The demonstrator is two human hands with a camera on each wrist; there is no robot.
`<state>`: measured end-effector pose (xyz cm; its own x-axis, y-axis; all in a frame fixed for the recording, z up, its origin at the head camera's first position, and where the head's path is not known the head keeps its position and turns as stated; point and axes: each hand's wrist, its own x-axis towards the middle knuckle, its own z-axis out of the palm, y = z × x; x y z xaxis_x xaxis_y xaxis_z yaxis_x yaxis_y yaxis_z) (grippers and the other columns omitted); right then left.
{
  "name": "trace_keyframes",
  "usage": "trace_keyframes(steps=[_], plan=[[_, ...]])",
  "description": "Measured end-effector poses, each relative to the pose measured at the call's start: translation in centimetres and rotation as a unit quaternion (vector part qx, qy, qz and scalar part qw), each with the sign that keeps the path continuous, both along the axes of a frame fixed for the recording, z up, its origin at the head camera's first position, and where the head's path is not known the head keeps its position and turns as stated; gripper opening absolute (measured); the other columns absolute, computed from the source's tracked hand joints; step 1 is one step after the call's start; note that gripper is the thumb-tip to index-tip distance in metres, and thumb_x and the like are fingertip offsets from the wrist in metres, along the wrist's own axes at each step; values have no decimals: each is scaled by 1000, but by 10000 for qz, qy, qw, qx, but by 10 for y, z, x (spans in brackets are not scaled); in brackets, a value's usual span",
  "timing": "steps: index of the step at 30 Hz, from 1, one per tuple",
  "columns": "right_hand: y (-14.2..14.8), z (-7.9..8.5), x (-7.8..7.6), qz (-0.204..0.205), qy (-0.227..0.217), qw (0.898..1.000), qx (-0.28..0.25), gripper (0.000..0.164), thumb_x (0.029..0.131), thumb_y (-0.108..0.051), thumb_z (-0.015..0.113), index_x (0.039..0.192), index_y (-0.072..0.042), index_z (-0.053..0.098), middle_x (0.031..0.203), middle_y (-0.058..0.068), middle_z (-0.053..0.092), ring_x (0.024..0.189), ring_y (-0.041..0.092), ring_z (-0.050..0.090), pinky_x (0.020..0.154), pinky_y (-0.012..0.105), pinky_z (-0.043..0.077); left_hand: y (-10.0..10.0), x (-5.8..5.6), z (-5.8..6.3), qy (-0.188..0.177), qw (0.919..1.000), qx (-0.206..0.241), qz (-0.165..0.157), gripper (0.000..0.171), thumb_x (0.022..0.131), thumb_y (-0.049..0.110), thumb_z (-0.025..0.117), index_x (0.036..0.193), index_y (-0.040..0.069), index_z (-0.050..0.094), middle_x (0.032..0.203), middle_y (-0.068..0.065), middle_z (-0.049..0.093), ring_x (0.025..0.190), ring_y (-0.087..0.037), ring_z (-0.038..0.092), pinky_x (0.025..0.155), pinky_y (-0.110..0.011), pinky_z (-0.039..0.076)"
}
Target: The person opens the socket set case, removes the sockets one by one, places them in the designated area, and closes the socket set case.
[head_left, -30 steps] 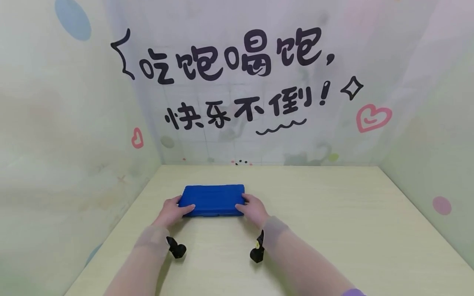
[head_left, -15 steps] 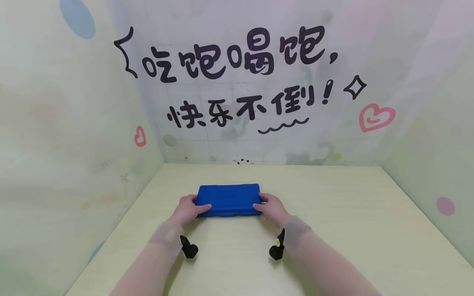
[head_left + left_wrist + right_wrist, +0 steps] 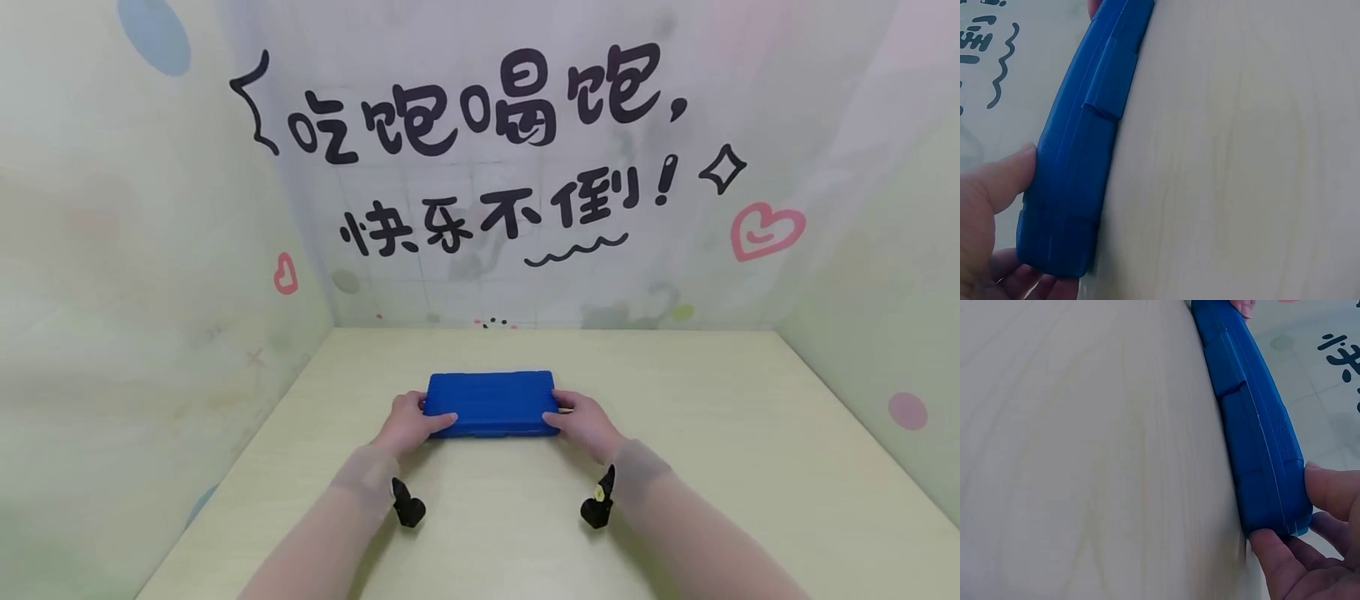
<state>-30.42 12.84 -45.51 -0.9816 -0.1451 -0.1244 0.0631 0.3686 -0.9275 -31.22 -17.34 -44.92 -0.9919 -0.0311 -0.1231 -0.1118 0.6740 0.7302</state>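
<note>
A flat blue plastic case (image 3: 492,402) with its lid closed lies between both hands, low at the table's surface. My left hand (image 3: 409,423) grips its left end, the thumb on top and the other fingers round the side. At the opposite end my right hand (image 3: 588,423) holds it the same way. Along the front side of the case (image 3: 1075,144) a latch tab shows in the left wrist view. From the right wrist, the case (image 3: 1257,437) has a thumb on its lid and fingers at its end. Whether its underside touches the table cannot be told.
The pale wood-grain table (image 3: 495,533) spreads around the case. A back wall (image 3: 420,300) with black lettering and side walls with coloured spots enclose it. A small black device (image 3: 408,504) is worn at the left wrist, another black device (image 3: 597,502) at the right.
Both hands have moved the blue case to the right across the table, keeping hold of its two ends. The case stays closed. The head view has shifted slightly.
</note>
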Motion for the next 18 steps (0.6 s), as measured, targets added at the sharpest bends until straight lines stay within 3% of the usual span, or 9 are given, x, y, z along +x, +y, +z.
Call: trace_keyframes(steps=[8,18], plan=[[25,0,7,101,-11,9998,-141,61,95,-18,63,147,0,36,151,21,33,135,38,38,97,42,46,21,3,1,25,10000,3,-90,93,79,53,74,142,-2,35,137,-20,38,124,-34,45,104,-50,38],[45,2,22,7,-20,9999,158,62,95,-20,63,147,-2,37,150,22,34,136,38,36,99,43,44,41,9,-2,39,9999,82,-139,95,74,56,76,140,0,38,134,-18,40,120,-33,48,102,-48,40]])
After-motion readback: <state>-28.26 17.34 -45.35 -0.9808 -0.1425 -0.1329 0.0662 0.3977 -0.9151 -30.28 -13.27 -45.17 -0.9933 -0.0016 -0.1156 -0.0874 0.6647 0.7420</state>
